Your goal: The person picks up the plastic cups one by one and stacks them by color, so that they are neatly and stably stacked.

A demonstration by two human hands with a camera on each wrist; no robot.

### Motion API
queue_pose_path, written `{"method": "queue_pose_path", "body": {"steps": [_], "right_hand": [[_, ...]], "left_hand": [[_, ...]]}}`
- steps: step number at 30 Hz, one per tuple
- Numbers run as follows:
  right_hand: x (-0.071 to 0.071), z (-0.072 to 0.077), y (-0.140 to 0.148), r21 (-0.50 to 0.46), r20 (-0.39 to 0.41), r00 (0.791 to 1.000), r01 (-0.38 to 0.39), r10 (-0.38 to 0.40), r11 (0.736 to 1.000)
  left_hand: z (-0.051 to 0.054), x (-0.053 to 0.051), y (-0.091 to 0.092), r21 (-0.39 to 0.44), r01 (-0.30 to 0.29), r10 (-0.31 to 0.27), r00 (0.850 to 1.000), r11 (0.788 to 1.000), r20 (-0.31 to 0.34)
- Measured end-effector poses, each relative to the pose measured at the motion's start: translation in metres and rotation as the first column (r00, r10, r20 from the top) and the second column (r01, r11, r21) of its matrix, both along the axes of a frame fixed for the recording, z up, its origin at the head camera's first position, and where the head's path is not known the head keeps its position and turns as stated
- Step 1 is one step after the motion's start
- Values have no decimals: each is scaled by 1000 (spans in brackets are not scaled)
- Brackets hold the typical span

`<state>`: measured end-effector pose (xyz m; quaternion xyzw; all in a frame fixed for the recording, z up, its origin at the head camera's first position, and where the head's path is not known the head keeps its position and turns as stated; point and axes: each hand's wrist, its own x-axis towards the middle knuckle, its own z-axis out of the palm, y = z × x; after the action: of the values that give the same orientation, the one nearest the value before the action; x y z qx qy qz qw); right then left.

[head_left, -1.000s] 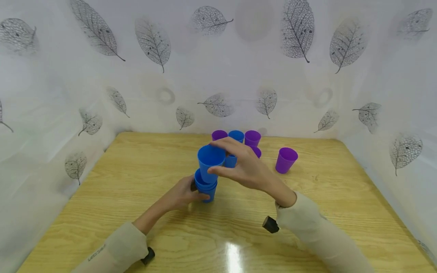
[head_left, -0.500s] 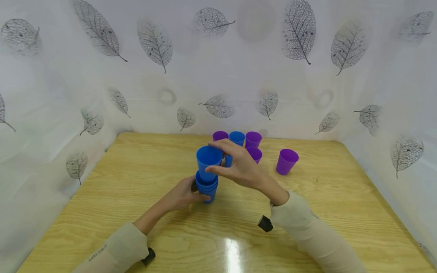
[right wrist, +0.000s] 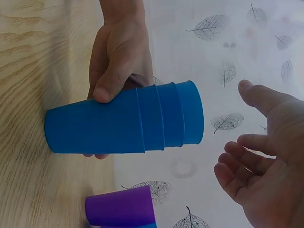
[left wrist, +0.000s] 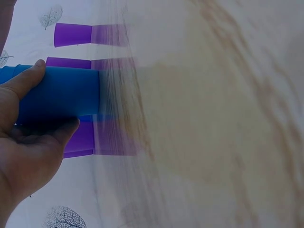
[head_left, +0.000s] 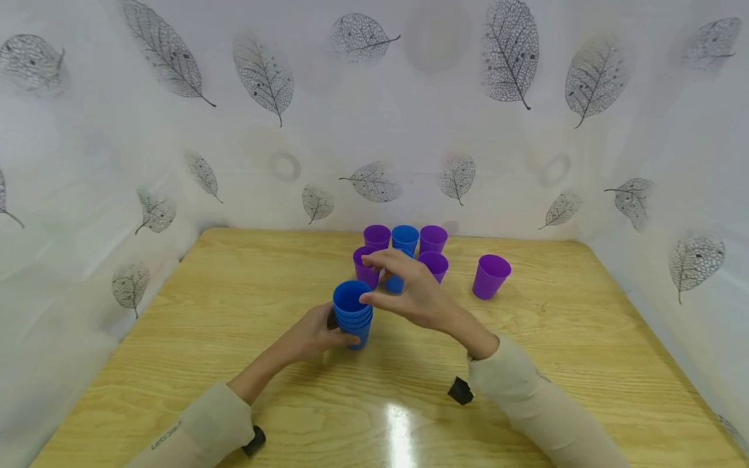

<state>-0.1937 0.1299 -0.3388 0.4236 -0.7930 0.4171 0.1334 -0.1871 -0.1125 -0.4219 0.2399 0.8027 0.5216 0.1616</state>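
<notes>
1. On the table, I have the left hand clamped round an upright stack of blue cups; four rims nested.
2. My right hand is just beside the stack's top, thumb and fingers apart, holding nothing.
3. Beyond: a front purple cup, a half-hidden blue cup, a second purple cup; rightward, a lone purple cup.
4. Farthest: a back blue cup between a left-back purple cup and a right-back purple cup.
5. I'd judge the blue stacking over halfway: two blues loose, five purples unstacked.
</notes>
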Motion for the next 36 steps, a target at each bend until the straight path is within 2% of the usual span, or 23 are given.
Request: {"method": "queue_pose_path", "body": {"steps": [5,16,20,24,28,36], "right_hand": [[-2,-2,7,-6,19,1000,24,-23,1000],[-10,-4,23,18,49,995,83,-84,996],[-17,-6,28,11,41,994,103,-103,995],[-24,-10,34,0,83,988,131,-130,991],[-30,-13,40,37,126,975,178,-181,983],[-46,-21,50,92,118,962,235,-245,968]], "left_hand": [[0,0,0,3,8,-8,1000,1000,-1],[0,0,0,-14,-17,17,1000,1000,17],[0,0,0,-14,-20,20,1000,1000,8],[0,0,0,-15,-18,18,1000,1000,4],[1,1,0,-18,-21,21,1000,1000,7],[2,2,1,-30,-38,38,999,999,14]]}}
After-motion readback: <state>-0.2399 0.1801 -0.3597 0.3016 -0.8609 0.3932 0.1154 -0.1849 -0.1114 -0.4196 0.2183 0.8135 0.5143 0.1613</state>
